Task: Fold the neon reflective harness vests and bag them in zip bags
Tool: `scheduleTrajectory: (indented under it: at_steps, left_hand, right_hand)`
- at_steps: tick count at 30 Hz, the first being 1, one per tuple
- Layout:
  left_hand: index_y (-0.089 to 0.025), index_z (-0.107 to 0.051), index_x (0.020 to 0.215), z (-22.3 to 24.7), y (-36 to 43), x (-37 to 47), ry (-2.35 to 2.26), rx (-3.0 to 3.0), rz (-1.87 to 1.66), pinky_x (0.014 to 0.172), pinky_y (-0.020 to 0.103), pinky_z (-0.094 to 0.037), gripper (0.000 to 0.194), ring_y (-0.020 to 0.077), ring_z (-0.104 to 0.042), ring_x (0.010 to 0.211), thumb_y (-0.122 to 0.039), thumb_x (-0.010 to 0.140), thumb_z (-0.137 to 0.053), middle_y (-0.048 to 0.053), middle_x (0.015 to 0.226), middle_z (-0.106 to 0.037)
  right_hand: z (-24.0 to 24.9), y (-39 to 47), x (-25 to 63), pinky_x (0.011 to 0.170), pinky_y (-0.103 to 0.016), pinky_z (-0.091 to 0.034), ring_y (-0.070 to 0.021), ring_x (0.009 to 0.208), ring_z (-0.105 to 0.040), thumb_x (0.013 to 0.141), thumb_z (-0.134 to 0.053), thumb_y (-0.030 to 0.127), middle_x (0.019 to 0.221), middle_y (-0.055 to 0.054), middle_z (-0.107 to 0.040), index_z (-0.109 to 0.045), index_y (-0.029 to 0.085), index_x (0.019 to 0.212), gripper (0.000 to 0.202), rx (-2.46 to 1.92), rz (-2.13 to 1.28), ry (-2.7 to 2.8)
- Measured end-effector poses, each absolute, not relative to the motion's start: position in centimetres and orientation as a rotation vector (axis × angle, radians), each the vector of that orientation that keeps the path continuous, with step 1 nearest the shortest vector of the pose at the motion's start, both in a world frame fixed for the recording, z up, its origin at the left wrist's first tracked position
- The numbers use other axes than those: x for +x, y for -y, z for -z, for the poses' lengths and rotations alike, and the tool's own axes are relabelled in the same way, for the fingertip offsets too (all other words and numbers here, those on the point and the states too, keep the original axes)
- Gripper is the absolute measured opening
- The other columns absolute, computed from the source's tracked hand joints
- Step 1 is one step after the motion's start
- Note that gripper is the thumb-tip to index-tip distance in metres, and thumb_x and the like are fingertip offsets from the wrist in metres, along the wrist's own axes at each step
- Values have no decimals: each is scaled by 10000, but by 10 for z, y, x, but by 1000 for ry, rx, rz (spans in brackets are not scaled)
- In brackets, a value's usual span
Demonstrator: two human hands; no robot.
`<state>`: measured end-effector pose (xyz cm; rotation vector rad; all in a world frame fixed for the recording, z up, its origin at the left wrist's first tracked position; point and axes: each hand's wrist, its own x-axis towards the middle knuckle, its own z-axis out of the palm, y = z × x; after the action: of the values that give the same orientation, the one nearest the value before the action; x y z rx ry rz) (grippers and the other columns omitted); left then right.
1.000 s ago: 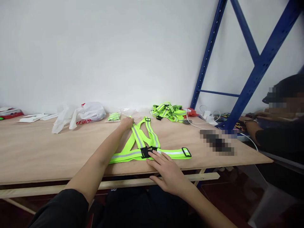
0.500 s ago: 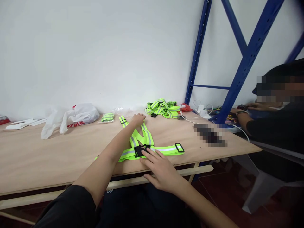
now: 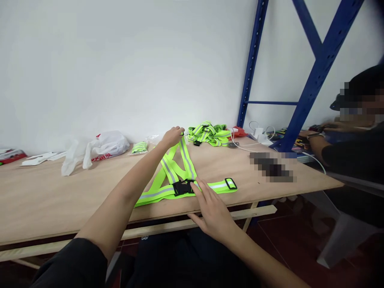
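Note:
A neon-yellow reflective vest [image 3: 188,158] made of straps with grey stripes lies spread on the wooden table. My left hand [image 3: 173,136] pinches the top of one shoulder strap, by a small black slider, and lifts it a little. Fingers slightly apart, my right hand [image 3: 212,206] rests at the waist belt, its fingertips touching beside the black buckle [image 3: 183,187]. A black adjuster loop [image 3: 231,183] sits at the belt's right end. My left forearm hides part of the vest's left side.
Behind lie a heap of similar reflective straps [image 3: 208,134], a small bagged pack [image 3: 139,148] and a white plastic bag [image 3: 111,143]. Blue rack posts [image 3: 312,86] rise at right beside a white cable [image 3: 240,147]. A co-worker [image 3: 354,148] sits at the far right.
My left hand has moved farther back, pulling the shoulder strap up and straighter. My right hand stays by the buckle. The view has shifted slightly.

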<state>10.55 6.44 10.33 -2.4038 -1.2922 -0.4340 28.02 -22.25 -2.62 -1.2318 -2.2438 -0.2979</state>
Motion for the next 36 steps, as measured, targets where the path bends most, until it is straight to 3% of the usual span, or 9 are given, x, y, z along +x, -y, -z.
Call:
scheduleTrajectory:
  at_steps: [6, 11, 14, 22, 27, 31, 36]
  left_hand:
    - [-225, -514, 1268, -135, -61, 104, 1216, -2308, 711, 868, 332, -490, 275, 243, -565, 1137, -226, 995, -481, 95, 1262, -578]
    - [-228, -491, 1258, -135, -70, 102, 1268, -2238, 758, 801, 330, -491, 249, 243, -546, 1128, -259, 1013, -466, 97, 1243, -590]
    - [-210, -533, 1208, -117, -75, 103, 1346, -2224, 595, 834, 368, -477, 221, 274, -516, 1149, -268, 1020, -432, 123, 1204, -614]
    - [-175, -601, 1149, -38, -82, 108, 1604, -2284, 352, 911, 426, -447, 267, 310, -529, 1180, -113, 953, -429, 173, 1179, -646]
    - [-177, -573, 1239, -10, -83, 109, 1767, -2385, 200, 877, 397, -484, 311, 298, -612, 1124, -295, 981, -444, 173, 1158, -685]
    - [-157, -578, 1299, -11, -82, 109, 1737, -2533, 106, 908, 385, -487, 520, 304, -635, 1143, -525, 986, -386, 185, 1297, -646]
    - [-192, -502, 1414, -36, -85, 98, 1626, -2586, 162, 1025, 335, -427, 512, 258, -547, 1292, -471, 1003, -378, 137, 1448, -551]
  right_hand:
    - [38, 219, 285, 1072, -480, -481, -342, 1346, -497, 887, -638, 407, 1484, -218, -486, -185, 89, 1581, 888, -1292, 347, 2222]
    - [41, 218, 285, 1067, -483, -479, -359, 1345, -498, 867, -657, 328, 1461, -220, -514, -332, 107, 1540, 779, -1333, 432, 2293]
    - [38, 218, 285, 1079, -498, -464, -368, 1371, -469, 874, -642, 301, 1485, -220, -489, -408, 129, 1506, 696, -1364, 408, 2332]
    - [34, 218, 290, 1110, -505, -436, -360, 1392, -445, 858, -648, 251, 1516, -194, -460, -400, 165, 1520, 713, -1395, 324, 2389]
    - [32, 218, 291, 1119, -509, -424, -358, 1401, -433, 878, -637, 271, 1519, -212, -449, -399, 150, 1521, 696, -1389, 308, 2403]
    - [27, 219, 288, 1126, -512, -414, -356, 1401, -433, 857, -660, 258, 1518, -213, -450, -421, 153, 1510, 703, -1435, 282, 2407]
    - [26, 218, 288, 1114, -515, -430, -364, 1394, -444, 845, -659, 224, 1514, -216, -455, -427, 141, 1508, 707, -1455, 289, 2435]
